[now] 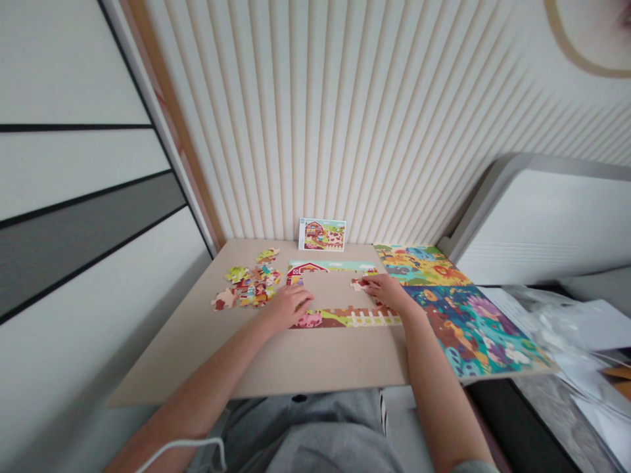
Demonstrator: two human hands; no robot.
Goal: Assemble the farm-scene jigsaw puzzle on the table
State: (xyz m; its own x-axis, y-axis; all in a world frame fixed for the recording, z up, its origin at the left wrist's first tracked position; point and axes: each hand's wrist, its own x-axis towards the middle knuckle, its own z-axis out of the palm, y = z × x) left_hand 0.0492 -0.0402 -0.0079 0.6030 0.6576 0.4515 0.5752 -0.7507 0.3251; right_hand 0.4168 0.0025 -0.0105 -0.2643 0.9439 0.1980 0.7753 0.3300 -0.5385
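Observation:
A farm jigsaw puzzle lies on the table in front of me. Its border is joined along the top and bottom, around a bare middle. My right hand pinches a white and brown puzzle piece over the right part of that gap. Over the left edge of the frame rests my left hand, its fingers loosely bent and apart, with nothing visible in them. Left of it is a heap of loose puzzle pieces. One brown and pink puzzle piece lies at the heap's near left side.
A picture card showing the farm scene leans against the ribbed wall. Two finished puzzles, a yellow one and a dark blue one, cover the right of the table. Clear plastic wrapping lies beyond its right edge.

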